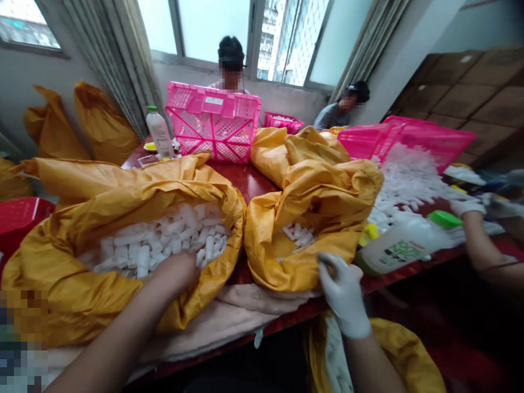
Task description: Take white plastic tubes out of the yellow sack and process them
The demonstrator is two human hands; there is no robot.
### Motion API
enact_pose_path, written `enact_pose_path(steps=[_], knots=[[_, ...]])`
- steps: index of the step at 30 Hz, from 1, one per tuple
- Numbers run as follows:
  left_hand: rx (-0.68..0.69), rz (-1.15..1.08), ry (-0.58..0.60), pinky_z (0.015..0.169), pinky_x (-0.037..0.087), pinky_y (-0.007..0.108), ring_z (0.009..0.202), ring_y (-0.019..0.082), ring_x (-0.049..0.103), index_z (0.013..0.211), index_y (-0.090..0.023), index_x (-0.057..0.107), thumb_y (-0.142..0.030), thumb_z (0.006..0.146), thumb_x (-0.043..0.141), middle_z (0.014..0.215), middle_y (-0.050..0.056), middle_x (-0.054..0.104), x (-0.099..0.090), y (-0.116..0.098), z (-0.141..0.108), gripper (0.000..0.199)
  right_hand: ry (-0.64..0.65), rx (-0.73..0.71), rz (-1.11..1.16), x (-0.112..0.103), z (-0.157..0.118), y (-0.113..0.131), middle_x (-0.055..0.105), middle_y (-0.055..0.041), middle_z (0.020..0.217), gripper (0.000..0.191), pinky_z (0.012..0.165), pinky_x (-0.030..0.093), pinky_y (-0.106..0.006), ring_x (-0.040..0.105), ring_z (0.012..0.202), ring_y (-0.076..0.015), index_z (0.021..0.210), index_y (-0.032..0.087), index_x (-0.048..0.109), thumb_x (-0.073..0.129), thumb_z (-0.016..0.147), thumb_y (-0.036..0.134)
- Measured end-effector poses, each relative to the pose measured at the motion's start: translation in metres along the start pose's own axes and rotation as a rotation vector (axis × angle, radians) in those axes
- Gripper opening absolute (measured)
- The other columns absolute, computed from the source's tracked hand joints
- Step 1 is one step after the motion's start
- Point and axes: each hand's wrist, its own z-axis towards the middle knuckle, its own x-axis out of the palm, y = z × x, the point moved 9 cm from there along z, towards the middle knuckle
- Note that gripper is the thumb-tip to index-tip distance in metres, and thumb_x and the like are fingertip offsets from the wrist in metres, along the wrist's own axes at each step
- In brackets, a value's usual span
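Observation:
My left hand (185, 268) reaches over the near rim of the left yellow sack (69, 229); its fingers are hidden behind the wrist and the sack. White plastic tubes (143, 262) fill much of that sack, close to the hand. My right hand (341, 295), in a white glove, is at the near right edge of a second yellow sack (270, 267). Its fingers are curled, and what they hold, if anything, cannot be made out. A smaller group of white tubes (301, 234) lies inside this second sack.
A large bottle with a green cap (393, 251) lies tilted right of the sacks. Behind it, white tubes (409, 174) spill from a pink basket (434, 139). Another pink basket (213, 123) stands behind. A co-worker's gloved hand (469, 207) is at the right; two people sit opposite.

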Motion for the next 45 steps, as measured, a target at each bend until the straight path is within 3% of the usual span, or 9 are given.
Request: enact_pose_path(steps=[6, 10, 14, 18, 21, 31, 35, 40, 45], knots=[[0.051, -0.106, -0.176, 0.08, 0.049, 0.036, 0.094, 0.027, 0.064, 0.111, -0.012, 0.054, -0.028, 0.087, 0.031, 0.103, 0.016, 0.067, -0.03, -0.009, -0.029, 0.037, 0.399, -0.036, 0.074, 0.109, 0.067, 0.027, 0.054, 0.0046, 0.049, 0.023, 0.066, 0.046, -0.026, 0.057, 0.055, -0.0098, 0.05, 0.014, 0.056, 0.064, 0.071, 0.02], [0.246, -0.509, -0.369, 0.092, 0.047, 0.033, 0.109, 0.023, 0.058, 0.123, -0.015, 0.047, -0.039, 0.088, 0.036, 0.121, 0.012, 0.06, -0.04, -0.028, -0.062, 0.044, 0.474, -0.08, 0.149, 0.103, 0.065, 0.031, 0.067, -0.0004, 0.065, 0.003, 0.066, 0.047, -0.027, 0.061, 0.063, -0.014, 0.069, 0.018, 0.067, 0.067, 0.067, 0.016], [0.419, -0.69, -0.328, 0.096, 0.045, 0.03, 0.114, 0.02, 0.054, 0.123, -0.021, 0.048, -0.037, 0.091, 0.037, 0.124, 0.008, 0.058, -0.033, -0.06, -0.081, 0.038, 0.435, 0.008, 0.545, 0.076, 0.04, 0.048, 0.069, -0.0027, 0.088, 0.033, 0.069, 0.052, -0.029, 0.064, 0.079, -0.0166, 0.11, 0.022, 0.058, 0.06, 0.079, 0.033], [0.508, -0.788, -0.197, 0.097, 0.044, 0.027, 0.112, 0.017, 0.055, 0.122, -0.023, 0.049, -0.035, 0.092, 0.038, 0.121, 0.005, 0.059, -0.027, -0.089, -0.085, 0.034, 0.269, 0.279, 1.142, 0.077, 0.012, 0.068, 0.067, 0.003, 0.075, 0.036, 0.054, 0.049, -0.021, 0.062, 0.065, -0.0121, 0.1, 0.028, 0.056, 0.073, 0.07, 0.038], [0.527, -0.824, -0.18, 0.096, 0.043, 0.027, 0.109, 0.016, 0.055, 0.122, -0.024, 0.048, -0.033, 0.092, 0.038, 0.119, 0.004, 0.059, -0.028, -0.095, -0.084, 0.033, 0.366, 0.341, 1.253, 0.093, -0.001, 0.092, 0.066, 0.0049, 0.074, 0.031, 0.058, 0.049, -0.019, 0.061, 0.065, -0.0094, 0.093, 0.028, 0.056, 0.075, 0.069, 0.037], [0.587, -0.632, -0.161, 0.091, 0.046, 0.03, 0.101, 0.018, 0.057, 0.121, -0.025, 0.053, -0.021, 0.088, 0.04, 0.111, 0.006, 0.06, -0.031, -0.089, -0.079, 0.035, 0.818, 0.163, 0.745, 0.104, -0.015, 0.112, 0.063, 0.0015, 0.074, 0.025, 0.056, 0.051, -0.023, 0.057, 0.058, -0.0095, 0.107, 0.021, 0.055, 0.051, 0.087, 0.035], [0.49, -0.754, -0.168, 0.096, 0.042, 0.033, 0.107, 0.019, 0.055, 0.119, -0.022, 0.055, -0.019, 0.088, 0.038, 0.113, 0.007, 0.061, -0.023, -0.086, -0.071, 0.035, 0.724, 0.271, 0.811, 0.125, -0.028, 0.1, 0.06, 0.003, 0.068, 0.024, 0.049, 0.051, -0.022, 0.054, 0.049, -0.0081, 0.106, 0.02, 0.054, 0.049, 0.088, 0.035], [0.433, -0.827, -0.143, 0.096, 0.042, 0.032, 0.108, 0.018, 0.056, 0.115, -0.021, 0.057, -0.011, 0.081, 0.04, 0.114, 0.005, 0.063, -0.016, -0.081, -0.059, 0.039, 0.315, -0.232, 0.361, 0.117, -0.024, 0.12, 0.057, -0.0088, 0.116, 0.046, 0.094, 0.048, -0.035, 0.057, 0.107, -0.0193, 0.122, 0.024, 0.055, 0.049, 0.078, 0.01], [0.424, -0.744, -0.125, 0.093, 0.044, 0.034, 0.102, 0.02, 0.058, 0.103, -0.017, 0.061, -0.012, 0.08, 0.041, 0.106, 0.008, 0.065, -0.018, -0.077, -0.06, 0.03, 0.528, -0.565, 0.144, 0.124, -0.031, 0.155, 0.055, -0.0113, 0.122, 0.036, 0.091, 0.049, -0.039, 0.055, 0.11, -0.024, 0.116, 0.026, 0.061, 0.053, 0.082, 0.015]])
